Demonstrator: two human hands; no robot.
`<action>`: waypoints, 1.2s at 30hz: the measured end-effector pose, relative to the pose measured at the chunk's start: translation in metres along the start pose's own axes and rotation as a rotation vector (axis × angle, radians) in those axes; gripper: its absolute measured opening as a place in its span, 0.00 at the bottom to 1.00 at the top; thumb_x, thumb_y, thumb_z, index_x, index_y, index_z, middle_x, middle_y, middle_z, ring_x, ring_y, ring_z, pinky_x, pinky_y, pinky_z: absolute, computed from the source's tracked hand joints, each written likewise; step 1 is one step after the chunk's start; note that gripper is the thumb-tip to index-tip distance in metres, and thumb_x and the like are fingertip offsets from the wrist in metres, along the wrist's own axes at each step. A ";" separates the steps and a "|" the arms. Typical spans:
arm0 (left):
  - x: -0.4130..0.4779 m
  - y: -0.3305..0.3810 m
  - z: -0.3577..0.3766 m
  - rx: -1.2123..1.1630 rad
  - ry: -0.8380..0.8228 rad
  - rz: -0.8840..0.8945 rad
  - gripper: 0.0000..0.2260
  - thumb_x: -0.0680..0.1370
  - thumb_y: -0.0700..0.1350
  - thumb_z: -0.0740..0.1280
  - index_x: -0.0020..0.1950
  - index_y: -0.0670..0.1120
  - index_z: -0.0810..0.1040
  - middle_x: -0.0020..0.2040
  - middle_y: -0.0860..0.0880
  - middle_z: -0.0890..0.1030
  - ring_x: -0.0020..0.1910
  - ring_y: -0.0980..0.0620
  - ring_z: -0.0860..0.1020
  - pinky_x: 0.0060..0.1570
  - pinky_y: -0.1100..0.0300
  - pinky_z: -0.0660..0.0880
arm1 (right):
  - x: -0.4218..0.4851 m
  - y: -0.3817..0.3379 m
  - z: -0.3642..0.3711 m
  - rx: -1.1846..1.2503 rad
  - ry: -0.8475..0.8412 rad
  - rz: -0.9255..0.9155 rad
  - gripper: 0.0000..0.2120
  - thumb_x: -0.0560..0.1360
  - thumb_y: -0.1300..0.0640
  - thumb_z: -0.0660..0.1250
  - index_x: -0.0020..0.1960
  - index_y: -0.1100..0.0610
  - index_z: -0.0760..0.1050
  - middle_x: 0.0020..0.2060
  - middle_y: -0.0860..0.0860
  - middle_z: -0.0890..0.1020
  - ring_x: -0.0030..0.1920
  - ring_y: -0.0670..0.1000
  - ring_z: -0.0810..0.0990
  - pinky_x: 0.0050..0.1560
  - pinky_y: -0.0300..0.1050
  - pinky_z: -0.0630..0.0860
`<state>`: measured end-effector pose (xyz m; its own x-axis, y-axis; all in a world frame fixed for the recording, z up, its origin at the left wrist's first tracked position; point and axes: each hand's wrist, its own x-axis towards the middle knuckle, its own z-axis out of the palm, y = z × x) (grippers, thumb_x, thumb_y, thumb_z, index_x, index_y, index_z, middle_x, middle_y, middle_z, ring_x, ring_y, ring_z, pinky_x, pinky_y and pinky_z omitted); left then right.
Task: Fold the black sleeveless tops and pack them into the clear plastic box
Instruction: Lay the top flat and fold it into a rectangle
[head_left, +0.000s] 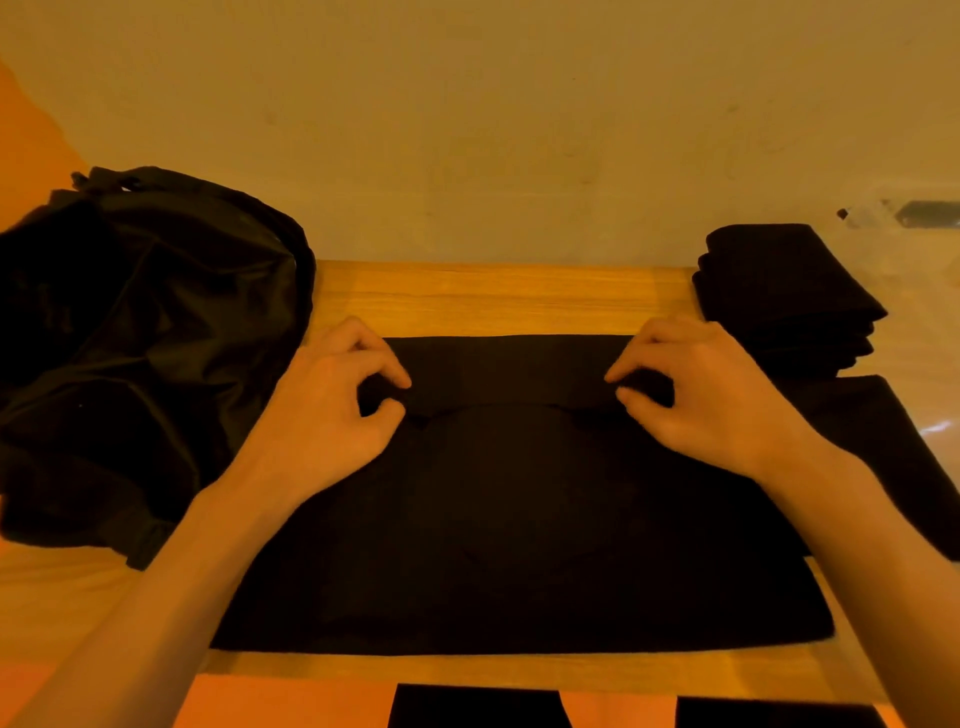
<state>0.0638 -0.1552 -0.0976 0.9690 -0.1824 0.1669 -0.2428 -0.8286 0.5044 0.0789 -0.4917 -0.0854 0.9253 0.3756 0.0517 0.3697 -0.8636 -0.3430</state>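
The near hem of the black sleeveless top (519, 545) lies just inside the table's (493, 291) near edge, leaving a thin strip of wood. At far left a black bag (145, 338) crowds the top's left side. The left hand (332, 405) and right hand (711, 400) each pinch the folded-over far band between thumb and curled fingers. Bare wood stays free beyond the fold. At far right, a stack of folded tops (779, 280) appears to sit inside the clear plastic box (930, 428), its walls hard to trace.
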 end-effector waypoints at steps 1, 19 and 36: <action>0.004 0.010 0.004 -0.039 0.025 0.030 0.09 0.77 0.39 0.70 0.54 0.51 0.83 0.56 0.56 0.75 0.48 0.57 0.75 0.53 0.60 0.72 | 0.009 -0.008 0.004 0.047 0.079 -0.001 0.12 0.78 0.52 0.68 0.61 0.49 0.81 0.56 0.45 0.81 0.60 0.46 0.76 0.60 0.42 0.70; 0.023 0.001 0.055 0.440 -0.209 -0.095 0.35 0.79 0.71 0.39 0.81 0.57 0.37 0.82 0.50 0.34 0.80 0.50 0.32 0.78 0.51 0.35 | 0.042 -0.006 0.064 -0.288 -0.081 0.239 0.37 0.79 0.36 0.31 0.82 0.54 0.38 0.81 0.53 0.41 0.80 0.52 0.34 0.78 0.54 0.32; -0.007 0.001 0.042 0.477 -0.016 -0.083 0.35 0.80 0.70 0.39 0.83 0.53 0.49 0.83 0.45 0.44 0.82 0.45 0.41 0.80 0.46 0.42 | 0.035 0.011 0.060 -0.328 0.011 0.298 0.35 0.80 0.32 0.32 0.83 0.47 0.43 0.82 0.57 0.46 0.81 0.57 0.39 0.77 0.58 0.32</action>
<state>0.0589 -0.1769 -0.1337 0.9857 -0.1106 0.1272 -0.1202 -0.9903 0.0702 0.1106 -0.4678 -0.1438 0.9958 0.0919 0.0058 0.0920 -0.9953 -0.0287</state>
